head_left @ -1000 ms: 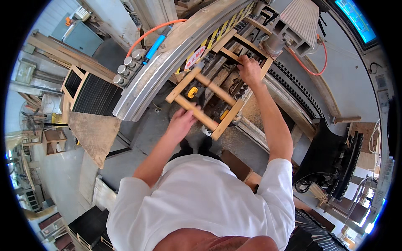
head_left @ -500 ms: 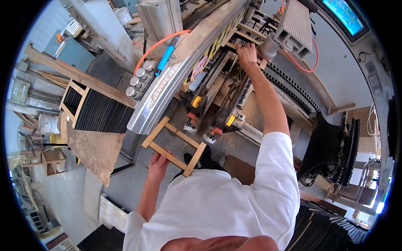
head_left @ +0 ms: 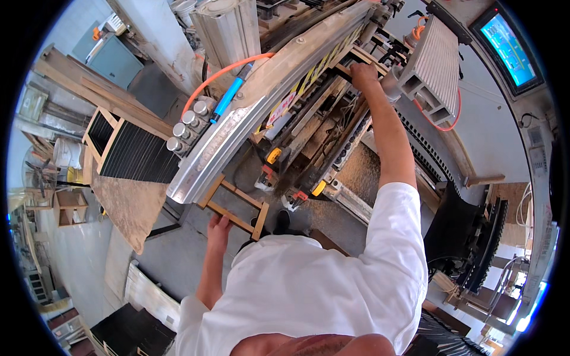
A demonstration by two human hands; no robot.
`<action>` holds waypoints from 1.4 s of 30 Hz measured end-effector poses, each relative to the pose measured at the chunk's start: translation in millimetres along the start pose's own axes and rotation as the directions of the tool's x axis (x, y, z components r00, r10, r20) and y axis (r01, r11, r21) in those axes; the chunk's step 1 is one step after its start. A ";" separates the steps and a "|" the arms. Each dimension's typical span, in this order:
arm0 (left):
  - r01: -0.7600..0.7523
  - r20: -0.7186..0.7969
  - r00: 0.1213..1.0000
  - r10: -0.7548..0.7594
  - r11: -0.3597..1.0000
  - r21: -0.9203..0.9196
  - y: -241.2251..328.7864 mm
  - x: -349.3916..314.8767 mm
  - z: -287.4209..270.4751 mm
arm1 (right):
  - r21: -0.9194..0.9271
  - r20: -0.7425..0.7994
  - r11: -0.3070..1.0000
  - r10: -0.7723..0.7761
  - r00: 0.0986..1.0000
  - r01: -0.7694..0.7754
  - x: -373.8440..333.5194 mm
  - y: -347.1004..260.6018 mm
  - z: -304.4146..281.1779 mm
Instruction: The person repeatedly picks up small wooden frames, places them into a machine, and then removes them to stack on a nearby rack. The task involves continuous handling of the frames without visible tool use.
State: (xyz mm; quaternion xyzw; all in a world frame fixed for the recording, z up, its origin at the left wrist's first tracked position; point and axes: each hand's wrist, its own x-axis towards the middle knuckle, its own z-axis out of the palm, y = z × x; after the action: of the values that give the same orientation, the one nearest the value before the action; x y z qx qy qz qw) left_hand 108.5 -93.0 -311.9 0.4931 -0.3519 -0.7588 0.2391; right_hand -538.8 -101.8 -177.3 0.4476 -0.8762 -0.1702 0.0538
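Observation:
My left hand (head_left: pixel 219 230) grips a light wooden frame (head_left: pixel 233 218) by its near rail. The frame is a small rectangle of slats, held low in front of my body, under the end of the machine's metal beam. My right arm reaches far forward into the machine, where my right hand (head_left: pixel 364 77) is closed at a second wooden frame (head_left: pixel 371 58). Its fingertips are hidden behind the hand, and part of that frame is covered too. Below the right hand run the machine's rails (head_left: pixel 323 132), dusted with sawdust.
A thick metal beam (head_left: pixel 249 107) with a blue marker (head_left: pixel 231 94) crosses at left. Black-sided stacked frames (head_left: pixel 139 151) stand on a board (head_left: pixel 127 204). Red-and-yellow clamps (head_left: pixel 294 197) jut toward me. A lit screen (head_left: pixel 507 50) hangs at upper right.
My view has shifted slightly. My right hand has moved a little farther forward and right along the machine. My left hand still holds its frame low by the beam's end.

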 end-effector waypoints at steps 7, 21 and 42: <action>0.010 -0.060 0.998 -0.009 1.000 0.019 -16.8 4.4 15.1 | 0.069 0.074 0.998 0.002 0.997 -0.007 -7.2 -6.6 -15.3; -0.163 -0.196 0.955 0.221 0.948 0.272 -13.5 4.0 1.5 | 0.025 -0.076 0.999 -0.037 0.996 0.039 -18.1 -4.5 -11.4; -0.691 -0.174 0.713 0.679 0.723 -0.015 265.0 -84.2 -146.0 | 0.314 -0.355 0.949 0.140 0.924 -0.023 -48.3 -20.5 -45.2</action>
State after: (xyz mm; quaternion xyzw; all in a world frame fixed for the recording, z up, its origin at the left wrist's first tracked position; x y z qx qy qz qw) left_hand 280.1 -245.8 -97.9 0.3757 -0.4591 -0.5885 0.5493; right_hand -483.2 -85.4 -139.3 0.4374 -0.8837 0.0571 0.1566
